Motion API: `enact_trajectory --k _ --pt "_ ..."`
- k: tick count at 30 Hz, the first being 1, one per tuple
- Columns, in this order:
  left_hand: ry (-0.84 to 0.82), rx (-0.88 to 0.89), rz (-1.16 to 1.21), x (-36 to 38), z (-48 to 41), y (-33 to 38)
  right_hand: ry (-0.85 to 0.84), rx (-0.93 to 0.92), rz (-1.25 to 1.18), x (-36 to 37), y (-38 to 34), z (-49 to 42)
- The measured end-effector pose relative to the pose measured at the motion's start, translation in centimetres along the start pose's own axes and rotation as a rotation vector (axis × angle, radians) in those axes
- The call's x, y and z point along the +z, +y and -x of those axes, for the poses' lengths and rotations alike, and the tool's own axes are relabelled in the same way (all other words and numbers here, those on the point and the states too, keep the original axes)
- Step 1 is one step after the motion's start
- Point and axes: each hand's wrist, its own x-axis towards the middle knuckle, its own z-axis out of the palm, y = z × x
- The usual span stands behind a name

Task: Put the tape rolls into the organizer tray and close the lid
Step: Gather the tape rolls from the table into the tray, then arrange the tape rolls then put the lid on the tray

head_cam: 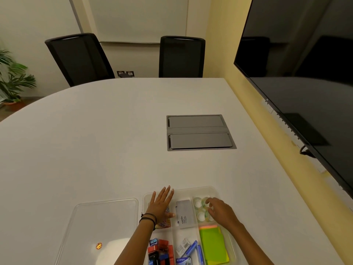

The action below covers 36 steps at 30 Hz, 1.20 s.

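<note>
A clear plastic organizer tray (214,189) sits at the near table edge, split into compartments. Several clear tape rolls (199,202) lie in its far right compartment. My right hand (219,210) rests over those rolls with fingers curled on them; whether it grips one is unclear. My left hand (160,204) lies flat and open on the tray's far left compartment, fingers spread. The clear lid (107,222) lies flat on the table left of the tray, with an orange sticker on it.
The tray also holds a grey box (184,212), green and yellow sticky notes (213,243), staple boxes (191,247) and red, blue and black small items (160,249). A grey cable hatch (199,132) sits further out. A large dark screen (305,83) hangs on the right wall; two black chairs stand opposite.
</note>
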Motion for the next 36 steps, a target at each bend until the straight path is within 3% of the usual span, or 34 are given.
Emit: enact_trajectory --k 4,8,13,16,24,36 --pt "-0.002 -0.013 -0.001 -0.3 0.0 0.3 0.180 0.056 -0.324 -0.4 0.5 0.5" --pt "-0.003 -0.010 0.020 -0.7 0.2 0.5 0.238 0.018 -0.612 -0.8 1.0 1.3" --pt "-0.015 0.036 0.103 -2.0 0.6 0.5 0.290 -0.008 -0.708 -1.0 0.8 2.7" --pt "0.075 0.079 0.201 -2.4 1.5 0.3 0.305 -0.015 -0.752 -0.9 0.1 3.5" --pt "0.399 -0.033 0.443 -1.2 7.0 -3.1 0.159 -0.083 -0.789 0.3 -3.7 4.7" --pt "0.456 -0.466 0.647 3.6 18.7 -10.7 -0.131 -0.332 -0.550 4.4 -11.7 5.3"
